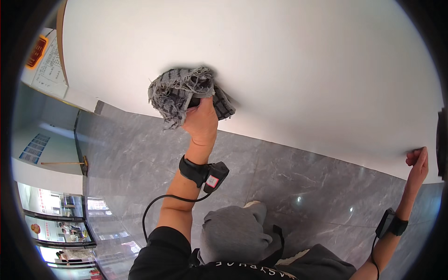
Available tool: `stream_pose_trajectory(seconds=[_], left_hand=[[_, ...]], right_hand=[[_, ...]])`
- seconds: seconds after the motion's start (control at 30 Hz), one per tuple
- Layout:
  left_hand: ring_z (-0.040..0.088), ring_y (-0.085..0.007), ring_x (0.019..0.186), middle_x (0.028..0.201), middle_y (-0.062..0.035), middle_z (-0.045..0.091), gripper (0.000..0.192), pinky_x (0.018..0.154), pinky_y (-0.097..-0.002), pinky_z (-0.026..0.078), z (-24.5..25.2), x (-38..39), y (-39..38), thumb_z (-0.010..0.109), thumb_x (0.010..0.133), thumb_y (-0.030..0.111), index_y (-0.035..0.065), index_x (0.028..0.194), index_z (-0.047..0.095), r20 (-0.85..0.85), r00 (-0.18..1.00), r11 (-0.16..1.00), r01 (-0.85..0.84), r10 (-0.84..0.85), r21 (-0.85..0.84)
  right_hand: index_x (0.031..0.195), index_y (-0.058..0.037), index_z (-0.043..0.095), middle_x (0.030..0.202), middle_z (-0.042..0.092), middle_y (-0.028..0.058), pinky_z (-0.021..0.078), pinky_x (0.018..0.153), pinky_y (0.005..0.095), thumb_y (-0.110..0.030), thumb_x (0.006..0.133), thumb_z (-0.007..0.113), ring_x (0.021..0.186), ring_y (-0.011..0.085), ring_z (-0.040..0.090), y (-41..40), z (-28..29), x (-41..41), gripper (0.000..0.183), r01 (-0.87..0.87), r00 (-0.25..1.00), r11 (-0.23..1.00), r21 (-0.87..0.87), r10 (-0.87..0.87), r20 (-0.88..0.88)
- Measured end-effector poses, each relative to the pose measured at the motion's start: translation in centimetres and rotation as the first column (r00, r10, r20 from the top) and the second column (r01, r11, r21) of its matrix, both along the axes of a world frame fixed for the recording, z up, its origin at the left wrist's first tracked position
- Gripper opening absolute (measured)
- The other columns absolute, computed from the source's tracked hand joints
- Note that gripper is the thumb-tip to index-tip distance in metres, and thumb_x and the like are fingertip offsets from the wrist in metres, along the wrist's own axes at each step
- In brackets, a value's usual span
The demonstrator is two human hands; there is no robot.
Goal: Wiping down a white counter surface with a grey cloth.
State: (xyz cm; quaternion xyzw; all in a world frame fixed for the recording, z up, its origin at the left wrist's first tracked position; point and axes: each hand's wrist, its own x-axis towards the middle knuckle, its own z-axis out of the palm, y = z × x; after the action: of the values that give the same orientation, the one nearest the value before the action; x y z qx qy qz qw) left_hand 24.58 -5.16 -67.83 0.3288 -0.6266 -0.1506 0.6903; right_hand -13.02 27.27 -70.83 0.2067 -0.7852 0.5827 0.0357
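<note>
My left hand (204,117) grips the band of a frayed grey-and-black plaid cap (175,91) near the front edge of a broad white surface (297,70). Ragged threads cover the cap's left side, and my fingers are partly hidden inside it. A shadow falls on the white surface around the cap. Far to the right, my right hand (418,162) is close to the same surface's edge. Its fingers are curled, and I see no object in them; the inside of the hand is not visible.
Black devices with cables are strapped to my left wrist (211,175) and right wrist (388,222). Grey marbled floor tiles (287,175) lie below. A whiteboard (52,71) with writing, a broom (66,162) and glazed openings (57,227) appear left. A dark object (441,145) stands at the right rim.
</note>
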Motion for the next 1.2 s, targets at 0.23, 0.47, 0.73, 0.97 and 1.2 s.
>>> stream_pose_trajectory(seconds=[0.23, 0.47, 0.73, 0.97, 1.2], left_hand=[[0.050, -0.0129, 0.080, 0.088, -0.0052, 0.056, 0.023, 0.073, -0.0247, 0.039, -0.1, -0.1, -0.4, 0.063, 0.066, 0.000, -0.0017, 0.086, 0.053, 0.045, 0.999, 0.999, -0.021, 0.023, -0.033], [0.051, -0.0132, 0.074, 0.083, -0.0047, 0.057, 0.020, 0.070, -0.0255, 0.040, 0.1, -0.6, -0.6, 0.063, 0.064, 0.003, -0.0030, 0.081, 0.055, -0.101, 0.987, 0.991, -0.131, 0.128, -0.031], [0.050, -0.0140, 0.076, 0.087, -0.0053, 0.056, 0.025, 0.071, -0.0258, 0.039, 0.5, -1.2, 0.8, 0.063, 0.065, 0.005, -0.0038, 0.086, 0.053, 0.084, 0.971, 0.974, -0.223, 0.225, -0.029], [0.051, -0.0154, 0.073, 0.083, -0.0064, 0.057, 0.022, 0.070, -0.0270, 0.040, 1.2, -0.5, 0.3, 0.062, 0.065, 0.009, -0.0043, 0.081, 0.054, -0.078, 0.982, 0.978, -0.159, 0.170, 0.133], [0.050, -0.0130, 0.076, 0.086, -0.0044, 0.056, 0.021, 0.071, -0.0250, 0.039, 0.8, -0.9, 0.6, 0.062, 0.066, 0.003, -0.0027, 0.085, 0.054, -0.056, 0.998, 0.999, -0.012, 0.014, 0.041]], right_hand=[[0.069, -0.0025, 0.049, 0.055, 0.048, 0.0027, 0.0359, 0.048, 0.0199, -0.033, 0.085, 0.038, 0.049, 0.0086, 0.044, -0.7, 0.6, 0.8, 0.036, 0.021, 1.000, 0.999, -0.032, -0.022, -0.016], [0.070, -0.0042, 0.049, 0.056, 0.050, 0.0020, 0.0367, 0.047, 0.0184, -0.036, 0.085, 0.039, 0.048, 0.0072, 0.044, -0.6, 0.8, 0.2, 0.036, -0.052, 0.999, 0.999, -0.009, 0.052, -0.006], [0.069, -0.0043, 0.048, 0.055, 0.050, 0.0016, 0.0362, 0.046, 0.0183, -0.035, 0.085, 0.038, 0.047, 0.0070, 0.044, -0.7, 0.4, 0.2, 0.037, -0.039, 0.997, 0.999, -0.004, 0.039, -0.069], [0.067, -0.0041, 0.048, 0.055, 0.049, 0.0016, 0.0360, 0.046, 0.0183, -0.035, 0.085, 0.038, 0.047, 0.0070, 0.044, -0.9, 0.3, 0.3, 0.037, -0.050, 0.995, 0.998, 0.029, 0.052, -0.081], [0.068, -0.0029, 0.048, 0.054, 0.049, 0.0026, 0.0352, 0.046, 0.0195, -0.033, 0.086, 0.037, 0.048, 0.0079, 0.044, -0.8, 0.2, 0.3, 0.036, -0.011, 0.998, 1.000, 0.015, 0.012, -0.069]])
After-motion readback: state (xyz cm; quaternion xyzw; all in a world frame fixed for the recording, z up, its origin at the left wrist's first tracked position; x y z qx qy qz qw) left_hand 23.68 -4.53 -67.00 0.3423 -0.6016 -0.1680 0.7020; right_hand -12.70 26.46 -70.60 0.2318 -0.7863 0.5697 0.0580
